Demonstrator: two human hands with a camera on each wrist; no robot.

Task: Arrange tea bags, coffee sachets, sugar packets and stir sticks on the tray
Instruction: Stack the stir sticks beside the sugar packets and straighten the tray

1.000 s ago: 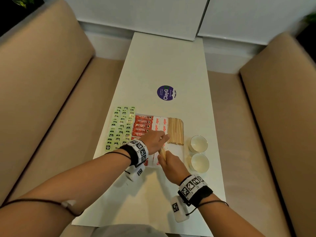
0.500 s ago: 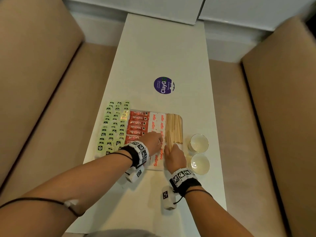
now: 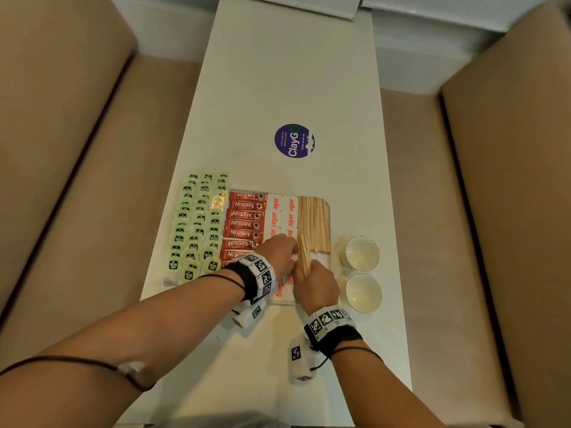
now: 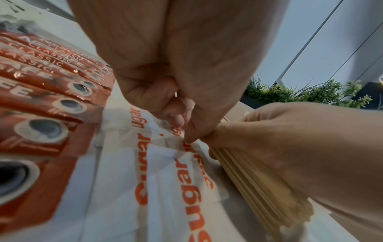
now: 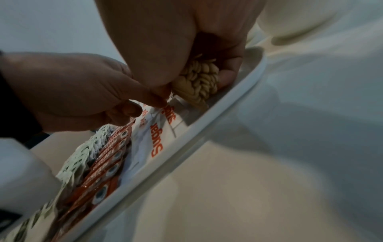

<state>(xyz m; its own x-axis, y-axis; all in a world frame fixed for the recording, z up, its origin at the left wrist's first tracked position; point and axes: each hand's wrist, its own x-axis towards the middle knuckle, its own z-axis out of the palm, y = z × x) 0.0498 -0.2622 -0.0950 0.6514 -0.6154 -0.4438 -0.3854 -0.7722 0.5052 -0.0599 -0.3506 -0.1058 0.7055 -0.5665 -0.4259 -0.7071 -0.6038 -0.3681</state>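
A white tray (image 3: 329,208) holds red coffee sachets (image 3: 247,217), white sugar packets (image 3: 282,211) and a row of wooden stir sticks (image 3: 315,223). Green tea bags (image 3: 197,223) lie in columns at its left. My right hand (image 3: 313,278) grips a bundle of stir sticks (image 3: 304,257) over the tray's near right part, its tips toward the laid row. The bundle (image 5: 196,81) fills the right fist. My left hand (image 3: 292,247) has curled fingers, and one tip (image 4: 188,139) presses on a sugar packet (image 4: 182,172) right against the bundle (image 4: 259,180).
Two white cups (image 3: 361,253) (image 3: 364,292) stand just right of the tray. A round purple sticker (image 3: 295,141) lies on the white table (image 3: 293,72) beyond it. Beige benches (image 3: 77,180) (image 3: 494,211) flank the table.
The view has tipped down. My right hand has brought the bundle forward toward the laid row, and my left hand has stayed against it.
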